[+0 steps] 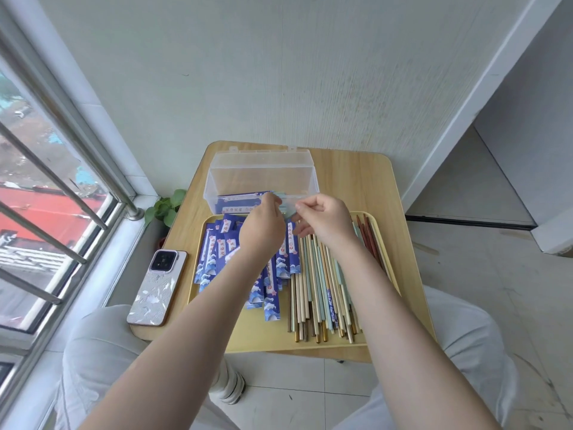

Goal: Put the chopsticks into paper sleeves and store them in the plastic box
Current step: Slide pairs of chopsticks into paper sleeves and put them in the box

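We're mid-sleeving: left hand (263, 225) pinches a blue printed paper sleeve (248, 197), right hand (322, 217) pinches pale-green chopsticks (286, 202), just over the clear plastic box (263, 175) (sleeved pairs inside). Next: seat fully, drop in.

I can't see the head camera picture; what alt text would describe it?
Two hands, left hand and right hand, hold a blue paper sleeve with light chopsticks over an open clear plastic box. Below, a yellow tray holds loose chopsticks and empty sleeves; a phone lies beside it.
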